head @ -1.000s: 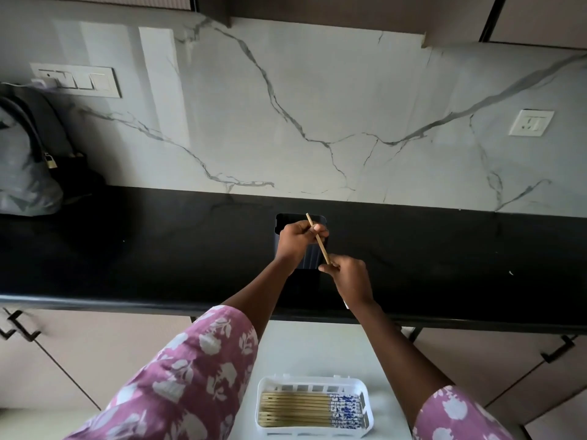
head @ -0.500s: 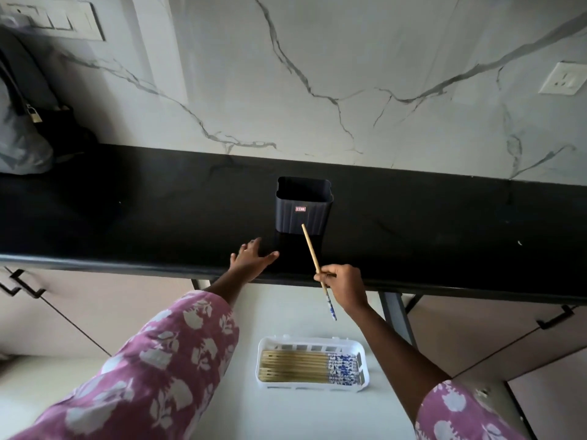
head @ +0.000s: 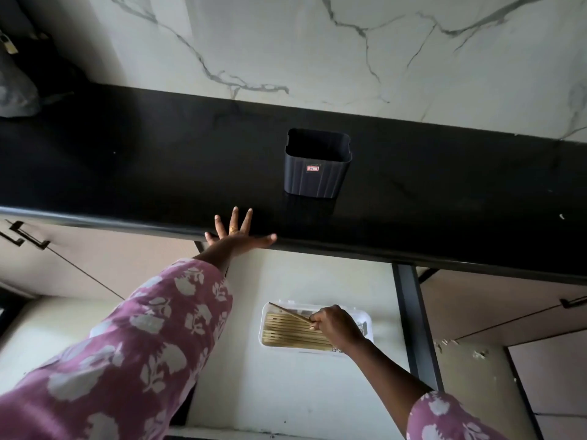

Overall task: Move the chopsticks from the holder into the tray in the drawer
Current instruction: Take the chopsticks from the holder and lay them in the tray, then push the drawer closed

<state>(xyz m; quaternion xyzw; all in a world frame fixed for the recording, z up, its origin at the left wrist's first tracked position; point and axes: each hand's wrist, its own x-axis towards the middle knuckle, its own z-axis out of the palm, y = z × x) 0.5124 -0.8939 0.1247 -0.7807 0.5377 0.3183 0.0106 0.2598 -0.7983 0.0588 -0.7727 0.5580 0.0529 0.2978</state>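
The dark ribbed holder (head: 317,173) stands upright on the black counter (head: 127,173), and no chopsticks show above its rim. Below, a white tray (head: 266,312) lies in the open drawer (head: 286,392) with several wooden chopsticks (head: 289,331) laid side by side. My right hand (head: 336,323) hovers over the tray's right part, shut on one chopstick (head: 287,311) that slants up to the tray's far left corner. My left hand (head: 236,231) rests flat on the counter's front edge, fingers spread, holding nothing.
A grey bag (head: 16,90) sits at the counter's far left against the marble wall. Cabinet fronts with dark handles (head: 25,236) flank the drawer. A dark vertical frame post (head: 413,319) stands just right of the tray.
My right hand has carried the chopstick down from counter height to the tray. My left hand has slid onto the counter edge and spread flat. The camera has tilted downward.
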